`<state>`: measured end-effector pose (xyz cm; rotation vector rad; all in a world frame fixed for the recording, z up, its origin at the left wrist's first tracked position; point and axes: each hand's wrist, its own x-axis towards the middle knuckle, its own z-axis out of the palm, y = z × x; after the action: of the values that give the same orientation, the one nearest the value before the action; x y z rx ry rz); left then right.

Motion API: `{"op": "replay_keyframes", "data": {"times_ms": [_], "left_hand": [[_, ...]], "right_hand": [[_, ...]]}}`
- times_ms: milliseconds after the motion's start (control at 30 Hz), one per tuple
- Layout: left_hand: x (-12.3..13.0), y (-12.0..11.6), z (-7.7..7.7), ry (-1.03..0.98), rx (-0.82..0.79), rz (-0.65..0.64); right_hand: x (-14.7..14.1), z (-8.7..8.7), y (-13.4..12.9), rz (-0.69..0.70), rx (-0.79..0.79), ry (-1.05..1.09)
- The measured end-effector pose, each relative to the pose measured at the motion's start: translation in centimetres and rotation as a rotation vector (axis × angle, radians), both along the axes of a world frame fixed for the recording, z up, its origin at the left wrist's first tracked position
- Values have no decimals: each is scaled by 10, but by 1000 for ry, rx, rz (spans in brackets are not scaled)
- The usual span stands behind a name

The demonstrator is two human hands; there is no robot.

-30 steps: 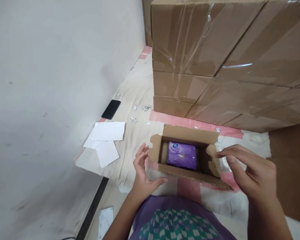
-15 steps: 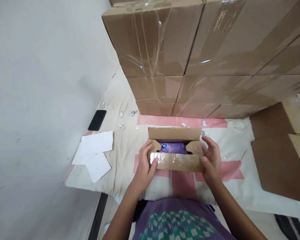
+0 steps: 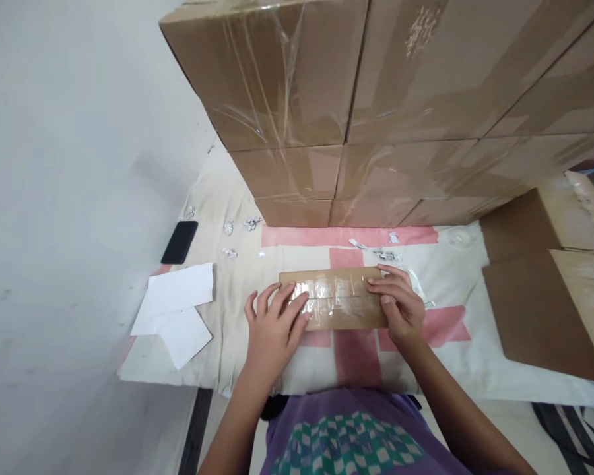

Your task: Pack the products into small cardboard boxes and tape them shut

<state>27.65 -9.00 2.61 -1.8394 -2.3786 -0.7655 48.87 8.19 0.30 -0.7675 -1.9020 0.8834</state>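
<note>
A small long cardboard box (image 3: pixel 344 293) lies in front of me with its top flaps folded down. Glossy clear tape covers the top on both sides of the seam, and the contents are hidden. My left hand (image 3: pixel 274 323) rests over the box's left end with its fingers spread, the fingertips touching the top. Around the right end, my right hand (image 3: pixel 400 303) has its fingers on the top and far edge, the thumb close to the near side.
Large taped cartons (image 3: pixel 287 171) are stacked behind the box. An open carton (image 3: pixel 539 310) stands on the right. To the left lie a black phone (image 3: pixel 179 243) and white paper sheets (image 3: pixel 178 293). Crumpled silvery scraps (image 3: pixel 251 223) dot the cloth-covered table (image 3: pixel 426 376).
The box's flaps, open before with a purple packet showing inside, are now folded shut over it. My left hand has moved from the box's side onto its top; the right fingers also rest on top.
</note>
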Motion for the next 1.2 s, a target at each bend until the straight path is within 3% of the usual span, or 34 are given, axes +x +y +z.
{"op": "replay_keyframes", "data": {"times_ms": [167, 333, 467, 567, 700, 767, 833, 933, 967, 1000, 1033, 1100, 1200], "left_hand": [[15, 3, 8, 157, -91, -24], [5, 8, 5, 169, -90, -25], [-5, 11, -4, 134, -61, -26], [-8, 11, -10, 117, -86, -33], [0, 9, -8, 123, -57, -2], [18, 8, -7, 120, 46, 46], [49, 10, -12, 81, 252, -9], [113, 29, -35, -135, 535, -375], [134, 41, -46, -222, 521, -529], [153, 56, -59, -239, 517, -576], [169, 73, -71, -259, 479, -574], [191, 110, -94, -311, 370, -443], [198, 157, -118, -347, 232, -292]], "right_hand": [[-5, 2, -6, -30, 25, -62], [5, 14, -1, 12, -39, -57], [52, 14, 27, -238, -164, -67], [90, 6, 49, -349, -397, -249], [112, -6, 62, -275, -750, -432], [112, -11, 64, -248, -811, -434], [111, -17, 65, -230, -824, -434], [108, -23, 69, -200, -820, -461], [107, -25, 70, -201, -834, -451], [107, -26, 71, -208, -855, -432], [106, -27, 72, -220, -877, -410], [105, -27, 72, -246, -905, -375], [104, -26, 68, -269, -900, -347]]}}
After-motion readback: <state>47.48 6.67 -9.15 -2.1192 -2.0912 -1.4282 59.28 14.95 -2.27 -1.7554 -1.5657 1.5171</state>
